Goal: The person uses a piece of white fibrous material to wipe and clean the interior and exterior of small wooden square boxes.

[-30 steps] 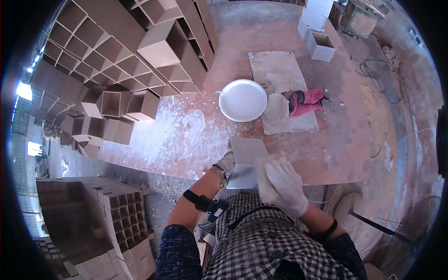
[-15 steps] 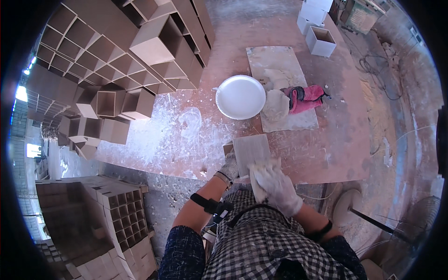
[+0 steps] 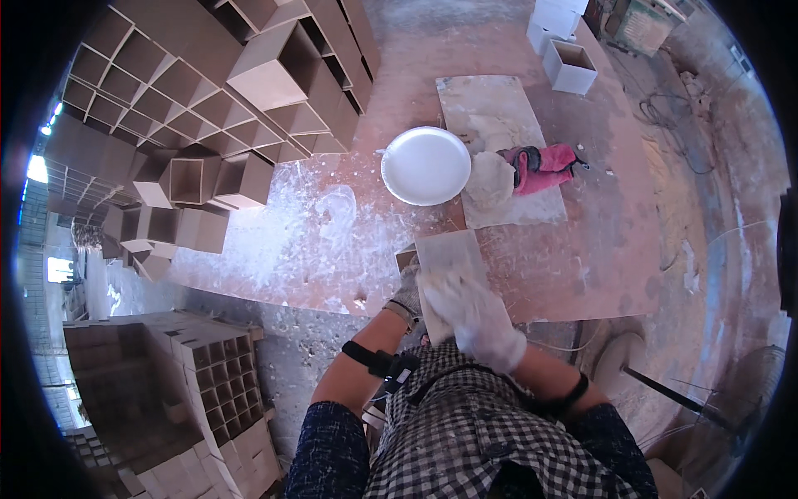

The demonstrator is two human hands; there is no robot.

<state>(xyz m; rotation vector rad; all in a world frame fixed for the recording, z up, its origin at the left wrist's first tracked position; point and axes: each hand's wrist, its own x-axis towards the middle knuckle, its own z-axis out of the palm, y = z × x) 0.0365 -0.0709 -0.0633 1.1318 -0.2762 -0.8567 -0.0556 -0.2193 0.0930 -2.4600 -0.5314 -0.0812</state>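
Note:
At the table's near edge is a box (image 3: 449,245) with a pale, coated upper face and part of its brown hollow side showing at the left. My left hand (image 3: 407,293), in a knitted work glove, grips that left side; its fingertips are partly hidden. Across the pale face lies my right hand (image 3: 478,320) in a whitish glove, its fingers smeared by motion. Whether it holds anything is unclear. Beyond the box stands a round white tub (image 3: 426,166). Right of the tub, a pale lump (image 3: 489,179) and a pink-and-black cloth bundle (image 3: 549,169) rest on a stained board (image 3: 499,91).
Brown open boxes (image 3: 187,179) are stacked along the table's left side. White boxes (image 3: 570,68) stand at the far right. Lower left is a stack of compartmented boxes (image 3: 220,374). A round-based stand (image 3: 619,353) is on the floor at right, near a cable (image 3: 677,137).
My right hand has moved left and a little up across the box's pale face. The left hand keeps its grip. The whole view has shifted slightly.

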